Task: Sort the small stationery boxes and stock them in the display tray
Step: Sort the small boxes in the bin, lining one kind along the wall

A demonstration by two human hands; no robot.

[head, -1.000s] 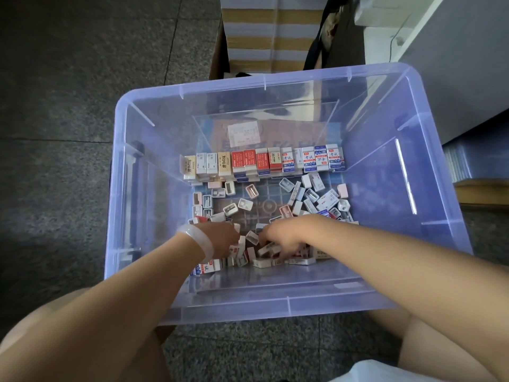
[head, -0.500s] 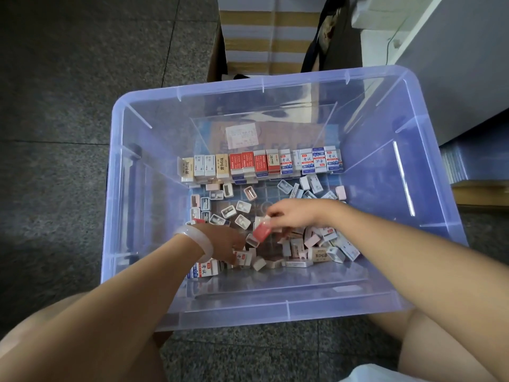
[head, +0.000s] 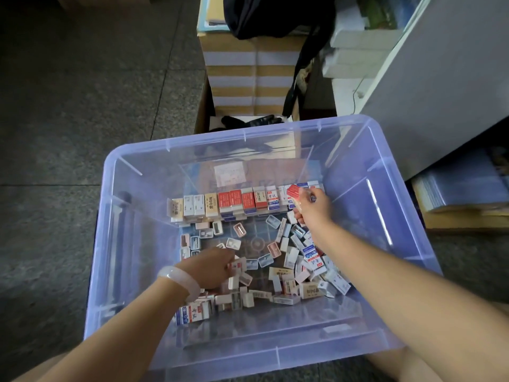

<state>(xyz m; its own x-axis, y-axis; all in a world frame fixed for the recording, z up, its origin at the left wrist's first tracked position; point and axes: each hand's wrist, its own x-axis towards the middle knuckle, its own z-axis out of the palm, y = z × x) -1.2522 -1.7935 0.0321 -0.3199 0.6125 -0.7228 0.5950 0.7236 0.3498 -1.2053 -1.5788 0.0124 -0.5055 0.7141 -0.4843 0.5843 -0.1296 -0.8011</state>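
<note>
Right hand (head: 312,206) has crossed from the loose pile at the near side of the bin to the far row in the last second, and it pinches a red-faced box (head: 293,192) at its fingertips. That box hangs tilted just above the right part of the sorted row (head: 248,201), touching or nearly touching the blue-and-white boxes there; which, I cannot tell.

Head view only:
- Left hand (head: 213,268), pale bangle (head: 180,281) at the wrist, has stayed low in the loose pile (head: 289,268). Fingers curled among small boxes near the bin floor; whether they actually grip one is not clear.
- Row stands upright along the far side of a clear display tray (head: 249,166), grouped by colour: tan, white, red, then blue-and-white.
- Tray sits inside a large translucent bin (head: 110,244) on a dark stone floor (head: 68,106).
- Striped cartons (head: 248,64) and a black bag (head: 270,15) behind the bin.

Judgement: one pick has turned into a placement in progress. Red group lies left of where the box now hovers, so it may need shifting leftward. Many loose boxes remain; task is early to midway.
</note>
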